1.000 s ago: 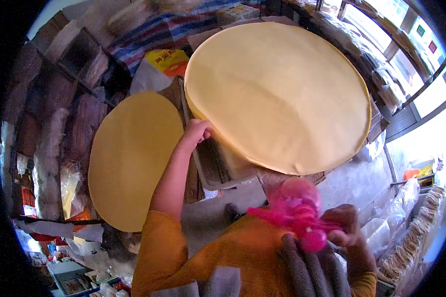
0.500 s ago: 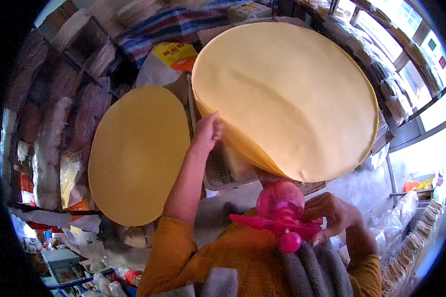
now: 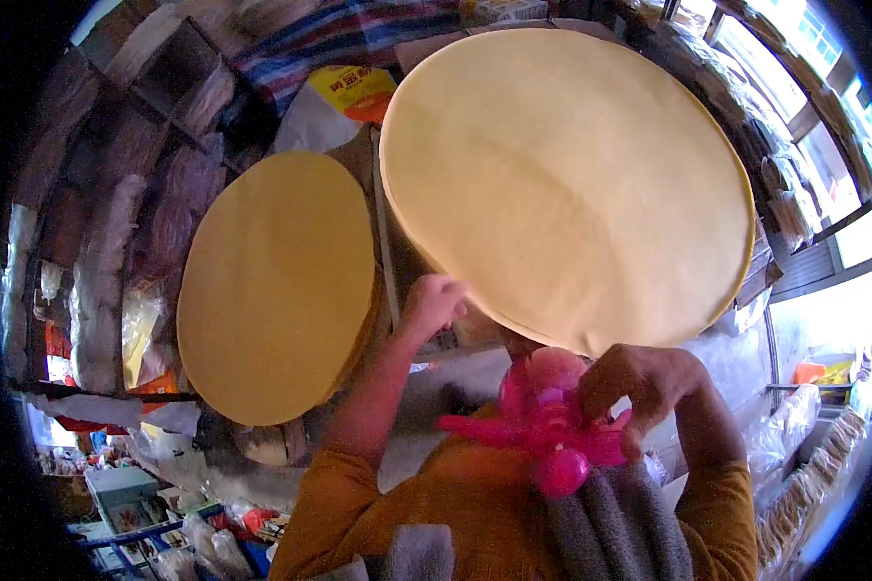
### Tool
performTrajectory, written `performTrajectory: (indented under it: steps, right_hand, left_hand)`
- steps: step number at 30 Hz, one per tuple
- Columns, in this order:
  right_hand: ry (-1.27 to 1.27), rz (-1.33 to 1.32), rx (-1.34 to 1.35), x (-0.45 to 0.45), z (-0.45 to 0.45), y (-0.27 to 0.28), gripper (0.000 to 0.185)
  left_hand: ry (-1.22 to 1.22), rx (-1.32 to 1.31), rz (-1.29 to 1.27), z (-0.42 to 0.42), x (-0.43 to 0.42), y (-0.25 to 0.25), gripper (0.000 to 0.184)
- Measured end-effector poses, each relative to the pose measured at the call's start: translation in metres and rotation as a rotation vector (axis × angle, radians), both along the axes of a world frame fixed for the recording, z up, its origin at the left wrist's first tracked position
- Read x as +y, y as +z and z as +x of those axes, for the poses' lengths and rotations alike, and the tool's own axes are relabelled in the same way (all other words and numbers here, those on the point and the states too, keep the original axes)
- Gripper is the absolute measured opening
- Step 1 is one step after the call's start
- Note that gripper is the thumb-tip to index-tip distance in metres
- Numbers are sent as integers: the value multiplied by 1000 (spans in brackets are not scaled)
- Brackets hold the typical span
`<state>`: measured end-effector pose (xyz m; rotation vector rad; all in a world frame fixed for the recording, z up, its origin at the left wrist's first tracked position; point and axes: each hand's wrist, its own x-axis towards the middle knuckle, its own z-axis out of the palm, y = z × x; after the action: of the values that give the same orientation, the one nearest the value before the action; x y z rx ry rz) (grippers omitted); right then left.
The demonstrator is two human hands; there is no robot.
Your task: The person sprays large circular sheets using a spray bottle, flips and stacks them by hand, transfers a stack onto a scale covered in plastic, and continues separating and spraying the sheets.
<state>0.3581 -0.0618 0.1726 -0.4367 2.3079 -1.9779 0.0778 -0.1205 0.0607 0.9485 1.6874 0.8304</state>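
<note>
A broad, round, pale-yellow sheet lies on top with its near rim facing me. My left hand is at that rim's lower left, fingers curled and closed against the edge. Their tips are partly hidden. In front of my chest, my right hand grips a pink translucent plastic object with rounded bulbs and a flat arm sticking out to the left. Its exact kind does not show. To the left of the large sheet lies a stack of smaller, darker-yellow oval sheets.
Shelves with clear-wrapped bundles line the left side. A yellow-and-white bag lies behind the sheets, beside striped cloth. Plastic bags and a blue-sided crate sit at the lower sides.
My left hand has moved down and slightly right along the large sheet's rim. The sagging fold along the near edge has flattened out. The pink object stays near my chest in my right hand.
</note>
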Motion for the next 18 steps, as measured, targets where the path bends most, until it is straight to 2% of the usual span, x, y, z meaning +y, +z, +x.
performTrajectory:
  steps: [2,4,5,7,9,12,15,17,18]
  right_hand:
    - [24,-125,-121,9,-4,-5,44]
    - [-367,-190,-112,8,-17,0,46]
    - [-644,-75,-236,5,-28,5,38]
    - [-927,261,-357,16,-54,-14,28]
    - [-1075,629,-89,20,-66,-49,22]
    - [-1020,915,-36,21,-71,-81,18]
    - [-1034,853,-217,28,-74,-93,20]
    - [-1051,839,-233,30,-76,-95,19]
    - [-1063,834,-242,32,-77,-95,19]
  left_hand:
    - [43,-105,39,1,2,0,27]
    - [115,-213,79,5,6,4,26]
    - [150,-267,102,8,8,6,26]
    - [193,-316,107,11,10,11,23]
    - [239,-363,124,15,13,12,22]
    - [301,-395,151,18,17,9,25]
    - [291,-334,158,19,18,6,31]
    - [228,-258,184,15,21,-10,37]
    - [262,-204,316,22,21,-14,42]
